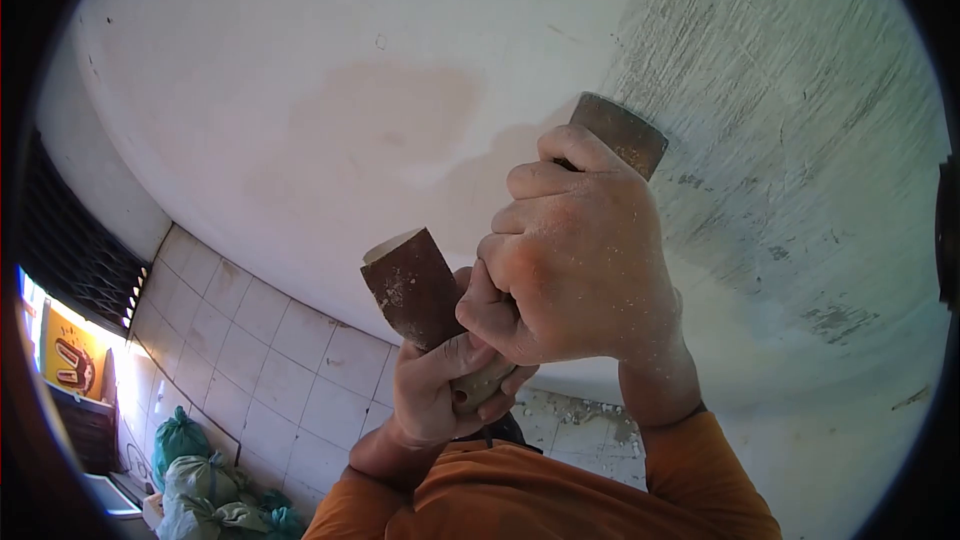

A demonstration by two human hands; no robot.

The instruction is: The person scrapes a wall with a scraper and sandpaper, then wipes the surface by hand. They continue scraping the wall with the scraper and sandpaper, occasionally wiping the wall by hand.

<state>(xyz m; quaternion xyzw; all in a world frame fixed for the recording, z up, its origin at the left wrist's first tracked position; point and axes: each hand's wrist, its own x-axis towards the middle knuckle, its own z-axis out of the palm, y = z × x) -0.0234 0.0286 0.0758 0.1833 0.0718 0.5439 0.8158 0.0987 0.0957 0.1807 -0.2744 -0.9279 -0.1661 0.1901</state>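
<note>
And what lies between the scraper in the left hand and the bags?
In the head view, mostly tiled floor lies between the scraper in the left hand and the bags, with a little wall close to the scraper.

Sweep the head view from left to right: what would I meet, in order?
Yellow sign → tall green bag → left scraper, held in the left hand → right scraper, held in the right hand.

Muted light on the wall (230, 50) — white glare at lower left, soft shadow beside the right hand (585, 250) — fisheye edges curving into black.
</note>
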